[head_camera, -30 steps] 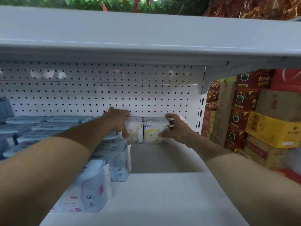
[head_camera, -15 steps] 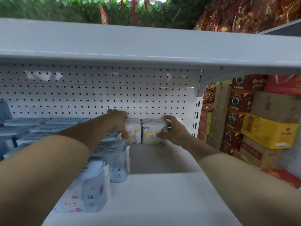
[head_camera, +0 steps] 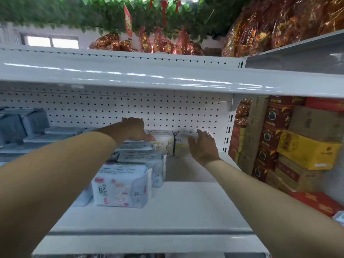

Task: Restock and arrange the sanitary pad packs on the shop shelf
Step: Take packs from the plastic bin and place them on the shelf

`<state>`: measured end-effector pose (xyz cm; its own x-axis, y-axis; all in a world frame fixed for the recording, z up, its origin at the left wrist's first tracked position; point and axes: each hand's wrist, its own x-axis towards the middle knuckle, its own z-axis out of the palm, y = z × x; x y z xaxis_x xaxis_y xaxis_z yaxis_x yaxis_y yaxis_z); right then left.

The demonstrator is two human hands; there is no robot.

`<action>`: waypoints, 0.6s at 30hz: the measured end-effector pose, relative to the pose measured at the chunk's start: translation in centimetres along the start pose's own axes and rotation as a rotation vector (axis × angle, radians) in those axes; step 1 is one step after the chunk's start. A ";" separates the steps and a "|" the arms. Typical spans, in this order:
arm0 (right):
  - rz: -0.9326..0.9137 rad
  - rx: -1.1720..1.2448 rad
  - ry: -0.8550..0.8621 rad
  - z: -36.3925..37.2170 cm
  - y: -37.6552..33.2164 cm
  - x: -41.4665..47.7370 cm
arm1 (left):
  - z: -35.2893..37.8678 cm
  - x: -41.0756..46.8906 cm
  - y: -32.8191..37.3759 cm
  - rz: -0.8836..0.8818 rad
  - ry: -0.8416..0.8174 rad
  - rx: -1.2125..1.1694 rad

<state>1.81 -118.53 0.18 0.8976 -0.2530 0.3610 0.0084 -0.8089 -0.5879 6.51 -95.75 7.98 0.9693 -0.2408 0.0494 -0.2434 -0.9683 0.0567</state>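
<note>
Left hand: the left hand [head_camera: 133, 128] is reaching to the back of the shelf [head_camera: 176, 211] with its fingers lying fairly straight. One fingertip is touching the left edge of the left yellow pack [head_camera: 163, 144], and the hand is gripping nothing.
Right hand: the right hand [head_camera: 202, 147] is hanging with its fingers spread and straight in front of the right yellow pack [head_camera: 181, 147], clasping nothing. Blur is hiding whether the tips are pressing on it.
Left yellow pack: it is standing upright against the pegboard [head_camera: 130, 108] and showing pale letters "MS".
Right yellow pack: it is standing side by side with the left one, touching it, and showing blue letters "BC" near its top.
Pink packs: a row is running from front to back, just left of the yellow pair. The front pink pack [head_camera: 121, 185] is showing "240" and pink cartoon figures, and the pack behind it [head_camera: 141, 157] is also showing "240".
Grey packs: the grey packs [head_camera: 18, 123] are lying stacked at the far left.
Cartons: red boxes [head_camera: 275, 116] and a yellow carton [head_camera: 307, 149] are sitting stacked beyond the shelf's right post, their print too small to read.
</note>
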 end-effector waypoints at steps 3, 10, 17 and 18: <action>0.116 0.098 -0.062 -1.3 -0.3 0.0 | 0.3 -1.5 -1.2 0.034 0.014 0.018; 0.249 0.288 -0.201 -1.2 -0.1 0.9 | 1.8 -2.0 -1.4 0.100 0.013 0.003; 0.214 0.282 -0.255 -0.8 0.3 1.7 | 2.4 -1.1 -1.0 0.096 0.004 0.029; 0.217 0.275 -0.260 -1.0 0.2 1.4 | 2.4 -1.1 -0.9 0.094 0.005 0.031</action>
<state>2.65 -119.62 1.33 0.9724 -0.2306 0.0342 -0.1068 -0.5712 -0.8138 5.75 -94.77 5.48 0.9421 -0.3304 0.0577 -0.3320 -0.9431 0.0206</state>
